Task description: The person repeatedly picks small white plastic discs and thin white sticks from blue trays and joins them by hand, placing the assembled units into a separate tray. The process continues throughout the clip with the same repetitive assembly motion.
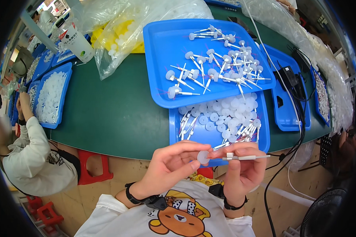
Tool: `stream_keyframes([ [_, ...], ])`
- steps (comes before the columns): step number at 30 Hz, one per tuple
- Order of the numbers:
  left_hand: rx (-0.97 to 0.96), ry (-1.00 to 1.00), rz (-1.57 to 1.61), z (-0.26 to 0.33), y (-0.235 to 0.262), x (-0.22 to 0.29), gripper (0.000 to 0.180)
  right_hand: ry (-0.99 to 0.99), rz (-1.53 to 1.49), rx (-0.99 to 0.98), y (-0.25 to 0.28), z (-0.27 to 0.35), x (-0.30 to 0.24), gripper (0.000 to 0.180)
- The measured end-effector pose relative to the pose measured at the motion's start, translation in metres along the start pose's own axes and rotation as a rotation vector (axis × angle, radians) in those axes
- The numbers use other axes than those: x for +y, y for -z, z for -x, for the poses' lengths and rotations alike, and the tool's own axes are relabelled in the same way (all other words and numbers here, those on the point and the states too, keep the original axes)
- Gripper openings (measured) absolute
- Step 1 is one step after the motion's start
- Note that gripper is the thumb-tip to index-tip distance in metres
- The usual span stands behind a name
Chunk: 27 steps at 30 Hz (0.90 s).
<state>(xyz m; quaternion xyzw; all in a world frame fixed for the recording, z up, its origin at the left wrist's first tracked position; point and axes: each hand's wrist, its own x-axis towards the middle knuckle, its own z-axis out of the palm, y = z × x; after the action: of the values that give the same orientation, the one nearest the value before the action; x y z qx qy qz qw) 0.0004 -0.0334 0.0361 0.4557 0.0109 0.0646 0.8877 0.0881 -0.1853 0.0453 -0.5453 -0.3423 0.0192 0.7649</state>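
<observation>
Left hand (172,164) pinches a white disc (203,157), right hand (241,166) grips a white stem (245,157), just off the table edge (118,147).

1 head-worn fisheye view looks steeply down from above the person's chest, facing forward over the green table (118,114). It sits close: the left hand (168,166) and right hand (241,168) fill the lower middle, forearms entering from the bottom edge. The far table edge and the blue trays (162,43) curve toward the dark circular rim. No second view overlaps it.
</observation>
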Motion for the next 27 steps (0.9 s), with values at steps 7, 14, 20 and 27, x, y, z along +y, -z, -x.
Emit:
stream_keyframes([
  [7,0.03,-0.028,-0.062,-0.001,0.001,-0.005,0.039,0.044,0.173,-0.118,0.006,-0.002,0.001,0.026],
  [14,0.003,-0.03,-0.003,0.0,0.004,-0.007,0.039,-0.044,0.031,-0.029,0.006,0.001,0.001,0.022],
  [20,0.008,-0.026,-0.009,0.0,0.005,-0.008,0.038,-0.079,0.004,-0.063,0.009,0.004,0.001,0.022],
  [27,0.01,-0.056,-0.052,-0.001,0.002,-0.014,0.039,-0.089,0.061,-0.047,0.013,0.007,0.002,0.022],
])
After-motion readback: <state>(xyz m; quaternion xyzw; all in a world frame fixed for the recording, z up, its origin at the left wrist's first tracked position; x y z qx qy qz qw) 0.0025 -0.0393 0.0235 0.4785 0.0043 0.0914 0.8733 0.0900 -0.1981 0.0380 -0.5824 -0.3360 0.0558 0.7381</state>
